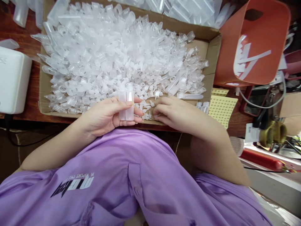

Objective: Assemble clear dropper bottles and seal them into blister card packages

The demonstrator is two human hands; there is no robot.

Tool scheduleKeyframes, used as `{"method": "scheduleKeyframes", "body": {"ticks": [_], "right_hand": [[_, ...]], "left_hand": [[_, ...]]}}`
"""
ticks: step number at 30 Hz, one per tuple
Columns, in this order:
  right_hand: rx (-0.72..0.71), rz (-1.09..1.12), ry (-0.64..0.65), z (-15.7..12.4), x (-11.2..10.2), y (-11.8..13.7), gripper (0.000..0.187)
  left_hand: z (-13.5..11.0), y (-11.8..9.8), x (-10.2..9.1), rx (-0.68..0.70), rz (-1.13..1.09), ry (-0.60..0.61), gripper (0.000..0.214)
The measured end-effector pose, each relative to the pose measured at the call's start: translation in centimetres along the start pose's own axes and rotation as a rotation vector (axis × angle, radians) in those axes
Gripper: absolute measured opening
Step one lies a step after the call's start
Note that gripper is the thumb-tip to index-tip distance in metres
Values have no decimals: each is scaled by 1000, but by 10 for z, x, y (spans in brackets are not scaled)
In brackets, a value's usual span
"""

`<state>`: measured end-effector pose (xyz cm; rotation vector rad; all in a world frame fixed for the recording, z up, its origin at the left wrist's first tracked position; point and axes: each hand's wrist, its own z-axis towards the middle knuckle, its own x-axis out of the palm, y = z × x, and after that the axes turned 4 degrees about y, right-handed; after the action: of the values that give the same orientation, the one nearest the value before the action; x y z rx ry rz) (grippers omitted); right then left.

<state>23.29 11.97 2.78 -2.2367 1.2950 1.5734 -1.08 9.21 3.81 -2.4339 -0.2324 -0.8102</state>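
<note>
Two translucent plastic tubes (126,108) stand side by side in my left hand (110,111), its thumb pressed across them and its fingers behind. My right hand (175,113) reaches over the near edge of a shallow cardboard box (214,59), fingers curled down among small white plastic pieces (147,108). Whether those fingertips pinch a piece is hidden from me. The box holds a heap of clear plastic caps and small fittings (98,53). Near its right wall lies a longer clear tube (190,96).
An orange bin (261,28) with white paper strips stands to the right. Beside the box's right corner lie yellow sticker sheets (222,108). Scissors with olive handles (272,133) rest farther right. On the left is a white device (14,80). More clear tubes (188,11) lie beyond the box.
</note>
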Motion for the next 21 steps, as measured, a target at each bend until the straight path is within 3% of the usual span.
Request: {"method": "scheduleKeyframes", "body": {"ticks": [4,8,10,12,17,21], "right_hand": [[62,135,-73,-5,-6,4,20],[7,367,-435,-10,-20,5,18],[-56,491,-531,-7,-27,3,16],[-111,563,-492,-2,-34,0,18],[-259,492,-229,2,-54,-12,27],[-309,402,-168,0,-62,-15,26]], "left_hand": [[1,-1,-3,-30,69,125,21],[6,0,-5,-61,192,266,26],[9,0,-3,-73,235,289,28],[10,-1,-1,-106,279,310,27],[8,-5,3,-196,365,333,28],[7,-5,2,-190,421,298,21]]}}
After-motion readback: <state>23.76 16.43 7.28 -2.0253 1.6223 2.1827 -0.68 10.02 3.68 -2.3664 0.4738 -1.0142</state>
